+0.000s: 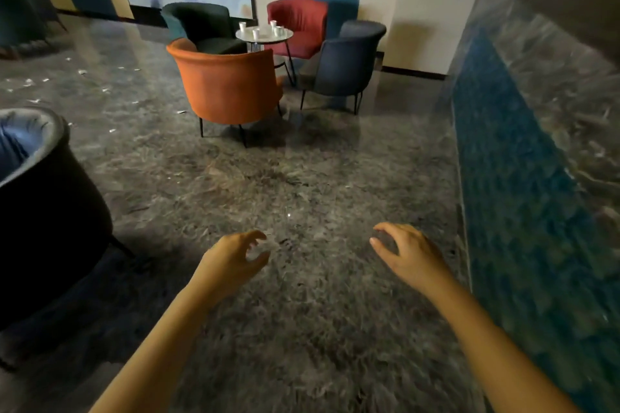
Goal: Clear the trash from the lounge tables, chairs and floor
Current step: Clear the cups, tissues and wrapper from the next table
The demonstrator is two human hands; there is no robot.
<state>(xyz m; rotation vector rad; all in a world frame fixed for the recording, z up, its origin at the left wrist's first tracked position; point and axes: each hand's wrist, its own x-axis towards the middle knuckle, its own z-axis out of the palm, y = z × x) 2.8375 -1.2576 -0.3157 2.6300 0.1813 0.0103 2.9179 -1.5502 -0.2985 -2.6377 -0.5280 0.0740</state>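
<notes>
1. Trash, part one: several white paper cups (256, 33) stand upright on a small round worktop (265, 38) at the far side of the lounge. At least four or five; whether anything is in them cannot be told at this range.
2. Trash, part two: small white scraps (80, 71) lie scattered over the dark marbled floor (302, 161) at far left, well apart from the worktop.
3. Around the worktop, four armchairs: orange chair (228, 87) nearest the camera with its back turned, dark green chair (201, 25) behind left, red chair (298, 25) behind right, navy chair (345, 60) to the right. No trash can be made out on the seats that show.
4. Near left edge: part of another dark chair (50, 211), with a lighter grey-blue inner face. Seat contents hidden.
5. Left hand (235, 261): held out low over bare floor, fingers curled loosely apart, holding nothing.
6. Right hand (409, 251): held out likewise, fingers bent and spread, holding nothing; the hands are apart from each other.
7. Right side: a glossy marbled ledge with a blue band (520, 194) runs away from the camera. Blurred.
8. Both hands are well away from cups and scraps.
</notes>
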